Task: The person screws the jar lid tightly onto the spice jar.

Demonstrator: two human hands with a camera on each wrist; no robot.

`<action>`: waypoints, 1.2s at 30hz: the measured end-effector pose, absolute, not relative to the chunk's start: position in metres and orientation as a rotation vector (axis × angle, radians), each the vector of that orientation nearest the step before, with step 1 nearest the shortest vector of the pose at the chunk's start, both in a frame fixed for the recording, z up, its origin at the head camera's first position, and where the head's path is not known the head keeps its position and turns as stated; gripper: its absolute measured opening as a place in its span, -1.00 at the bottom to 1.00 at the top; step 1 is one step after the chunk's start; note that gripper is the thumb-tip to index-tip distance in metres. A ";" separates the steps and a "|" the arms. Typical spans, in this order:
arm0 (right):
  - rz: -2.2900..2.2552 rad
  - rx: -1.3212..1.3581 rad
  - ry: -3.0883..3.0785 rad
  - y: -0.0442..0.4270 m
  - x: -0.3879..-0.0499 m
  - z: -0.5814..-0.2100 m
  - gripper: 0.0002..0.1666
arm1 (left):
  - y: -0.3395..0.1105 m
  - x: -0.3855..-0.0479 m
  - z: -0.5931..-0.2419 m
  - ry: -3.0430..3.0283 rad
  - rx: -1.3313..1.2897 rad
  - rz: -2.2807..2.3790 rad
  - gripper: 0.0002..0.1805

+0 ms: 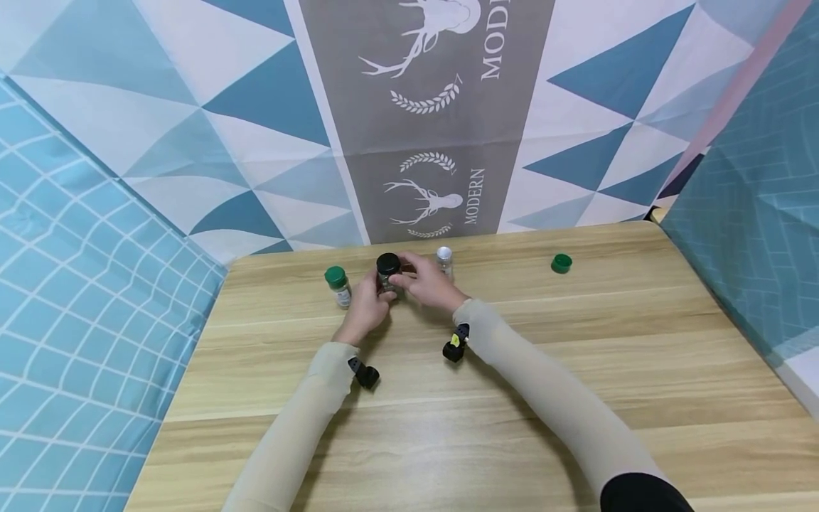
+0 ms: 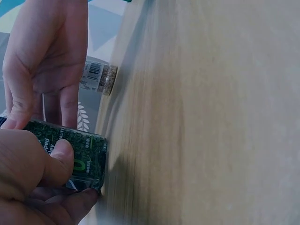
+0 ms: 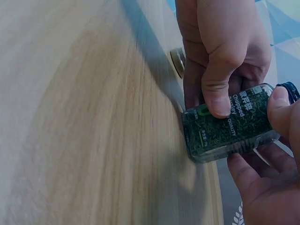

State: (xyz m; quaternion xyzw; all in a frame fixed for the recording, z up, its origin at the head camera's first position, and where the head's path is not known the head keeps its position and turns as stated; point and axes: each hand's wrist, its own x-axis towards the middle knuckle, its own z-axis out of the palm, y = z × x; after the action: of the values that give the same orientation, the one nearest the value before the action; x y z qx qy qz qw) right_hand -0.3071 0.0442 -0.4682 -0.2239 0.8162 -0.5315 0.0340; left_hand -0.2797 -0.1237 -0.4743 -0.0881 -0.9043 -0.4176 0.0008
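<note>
A clear jar of chopped parsley (image 3: 225,133) with a black cap (image 1: 387,264) stands between the two hands near the table's back edge. My left hand (image 1: 366,304) grips the jar's body, its thumb lying across the label in both wrist views. From the other side my right hand (image 1: 434,286) pinches the jar's upper part at the black cap, thumb in front and fingers behind. Whether the jar's base touches the table is unclear. Left of the hands is a green-capped jar (image 1: 340,288); just beyond the right hand stands a pale-topped jar (image 1: 444,257), partly hidden.
A loose green cap (image 1: 561,264) lies on the wooden table (image 1: 576,341) to the right. Brown grains fill the jar (image 2: 107,79) seen in the left wrist view. A patterned cloth wall (image 1: 269,142) rises behind the back edge.
</note>
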 end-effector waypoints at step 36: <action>-1.478 -0.835 2.782 0.078 -0.241 -0.421 -0.16 | -0.142 -0.223 -0.420 -2.587 -0.322 -1.255 -0.50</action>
State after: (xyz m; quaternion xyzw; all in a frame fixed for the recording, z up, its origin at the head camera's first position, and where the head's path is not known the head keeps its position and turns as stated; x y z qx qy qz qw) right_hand -0.2410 0.0779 -0.4208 -0.2557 0.8522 -0.4528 -0.0586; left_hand -0.2226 -0.1425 -0.4199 -0.1104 -0.8873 -0.4303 0.1238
